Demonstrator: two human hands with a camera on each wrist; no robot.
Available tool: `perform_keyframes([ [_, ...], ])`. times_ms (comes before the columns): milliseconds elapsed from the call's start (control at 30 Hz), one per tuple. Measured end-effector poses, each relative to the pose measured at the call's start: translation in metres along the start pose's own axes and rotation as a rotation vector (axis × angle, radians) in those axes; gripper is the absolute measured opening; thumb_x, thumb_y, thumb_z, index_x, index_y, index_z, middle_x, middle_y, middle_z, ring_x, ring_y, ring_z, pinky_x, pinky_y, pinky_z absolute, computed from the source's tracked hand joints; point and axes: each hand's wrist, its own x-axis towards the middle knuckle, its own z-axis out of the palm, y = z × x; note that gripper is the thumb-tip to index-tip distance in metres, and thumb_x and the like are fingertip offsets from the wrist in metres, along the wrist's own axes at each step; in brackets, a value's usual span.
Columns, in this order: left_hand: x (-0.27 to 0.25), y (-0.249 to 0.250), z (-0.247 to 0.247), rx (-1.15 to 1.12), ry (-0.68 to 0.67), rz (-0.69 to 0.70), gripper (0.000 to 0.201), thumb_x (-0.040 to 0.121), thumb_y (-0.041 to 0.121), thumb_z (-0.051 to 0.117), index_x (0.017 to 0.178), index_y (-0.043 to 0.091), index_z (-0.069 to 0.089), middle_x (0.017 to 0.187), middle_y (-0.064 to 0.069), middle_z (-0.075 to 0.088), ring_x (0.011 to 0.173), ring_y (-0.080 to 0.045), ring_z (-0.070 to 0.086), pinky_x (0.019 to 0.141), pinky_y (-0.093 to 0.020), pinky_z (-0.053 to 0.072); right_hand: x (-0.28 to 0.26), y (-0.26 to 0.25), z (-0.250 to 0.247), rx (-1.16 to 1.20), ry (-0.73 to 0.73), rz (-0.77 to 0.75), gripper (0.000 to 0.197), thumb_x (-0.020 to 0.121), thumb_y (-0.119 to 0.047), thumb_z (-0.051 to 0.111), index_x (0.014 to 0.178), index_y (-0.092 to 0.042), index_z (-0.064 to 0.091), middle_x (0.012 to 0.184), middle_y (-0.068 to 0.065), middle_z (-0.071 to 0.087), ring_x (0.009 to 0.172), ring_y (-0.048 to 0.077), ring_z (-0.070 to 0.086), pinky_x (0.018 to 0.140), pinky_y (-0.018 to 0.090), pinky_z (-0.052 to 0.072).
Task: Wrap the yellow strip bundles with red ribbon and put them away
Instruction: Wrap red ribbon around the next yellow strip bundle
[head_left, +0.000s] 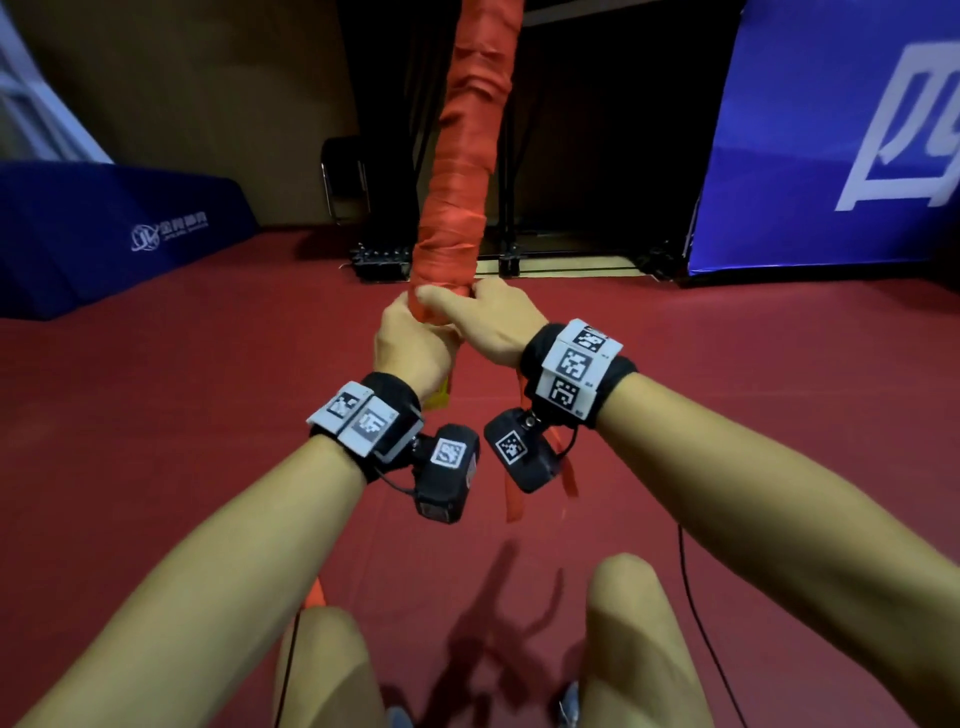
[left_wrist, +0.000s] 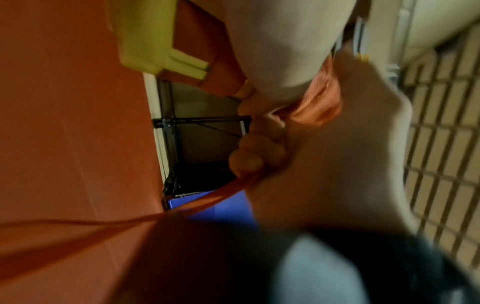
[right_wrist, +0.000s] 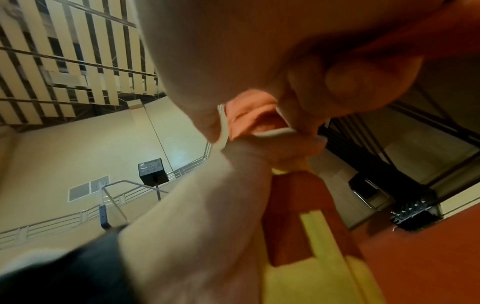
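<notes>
A long bundle (head_left: 457, 171) wound in red ribbon stands upright in front of me and runs out of the top of the head view. My left hand (head_left: 415, 343) grips its lower end. Bare yellow strip ends (head_left: 439, 402) stick out below that fist, and the yellow strip ends (left_wrist: 145, 41) also show in the left wrist view. My right hand (head_left: 488, 317) lies against the same spot, fingers curled, pinching the red ribbon (right_wrist: 249, 111) at the lowest turn. A loose ribbon tail (head_left: 514, 499) hangs under my right wrist. A taut ribbon strand (left_wrist: 103, 224) leaves the right hand (left_wrist: 324, 164).
Red floor (head_left: 182, 415) lies all round, with my bare knees (head_left: 634, 623) below. A dark blue padded barrier (head_left: 104, 234) stands at the left and a blue banner (head_left: 831, 130) at the right. Behind the bundle are a black chair (head_left: 345, 176) and a black stand base (head_left: 379, 262). A thin cable (head_left: 696, 623) crosses the floor.
</notes>
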Motion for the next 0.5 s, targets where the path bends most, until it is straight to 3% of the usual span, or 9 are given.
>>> perform_keyframes([
  [100,-0.006,-0.007,-0.005,0.265,0.036,0.072,0.026,0.084,0.034,0.061,0.108,0.026,0.055,0.08,0.003,0.065,0.074,-0.028,0.065,0.07,-0.041,0.058,0.006,-0.001,0.011,-0.01,0.023,0.016,0.067,0.078,-0.079,0.061,0.092,-0.015,0.073,0.089,0.002,0.073,0.083,0.021,0.068,0.081,0.035,0.055],
  [167,-0.009,-0.016,-0.015,0.315,0.03,0.116,0.027,0.084,0.035,0.064,0.104,0.026,0.048,0.08,0.002,0.064,0.074,-0.032,0.062,0.069,-0.04,0.054,0.01,0.003,0.021,-0.022,0.002,0.053,0.074,0.067,-0.083,0.063,0.094,-0.015,0.071,0.092,0.003,0.073,0.083,0.022,0.068,0.076,0.035,0.055],
  [267,-0.002,-0.029,-0.032,0.248,-0.043,0.048,0.027,0.073,0.035,0.067,0.095,0.028,0.054,0.081,-0.001,0.068,0.077,-0.035,0.064,0.069,-0.044,0.054,0.015,0.008,0.04,0.054,-0.054,0.016,0.066,0.06,-0.079,0.066,0.091,-0.023,0.076,0.09,0.001,0.075,0.085,0.021,0.07,0.076,0.036,0.054],
  [367,0.008,-0.038,-0.056,0.124,-0.182,-0.063,0.037,0.052,0.03,0.075,0.088,0.021,0.069,0.076,0.003,0.071,0.068,-0.022,0.064,0.068,-0.04,0.054,0.023,0.011,0.062,0.129,-0.12,-0.044,0.051,0.059,-0.072,0.072,0.089,-0.031,0.077,0.092,-0.002,0.077,0.092,0.021,0.072,0.09,0.044,0.057],
  [500,0.017,-0.05,-0.096,0.12,-0.299,-0.005,0.026,0.053,0.016,0.074,0.078,0.02,0.067,0.069,0.006,0.065,0.066,-0.012,0.056,0.064,-0.034,0.046,0.036,-0.006,0.09,0.159,-0.25,-0.136,0.053,0.059,-0.069,0.077,0.096,-0.03,0.077,0.096,-0.001,0.078,0.096,0.023,0.073,0.094,0.048,0.056],
])
